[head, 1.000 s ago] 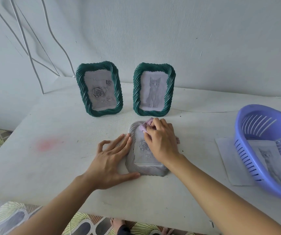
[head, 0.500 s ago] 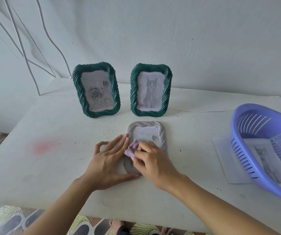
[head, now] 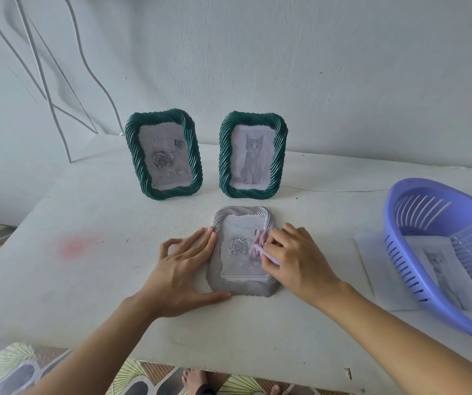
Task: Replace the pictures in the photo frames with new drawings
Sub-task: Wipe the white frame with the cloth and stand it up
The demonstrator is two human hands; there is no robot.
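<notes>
White counter (head: 58,280) carries the grey frame (head: 241,252) flat, long axis running away from the person. Left hand (head: 183,269), fingers spread, braces its left edge; right hand (head: 294,258) pinches a pink cloth (head: 259,246), now shifted onto the glass's right side.

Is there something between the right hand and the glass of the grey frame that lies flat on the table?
Yes. The right hand holds a small pink cloth in its grip, pressed on the grey frame. The left hand rests directly against the frame's left edge.
</notes>
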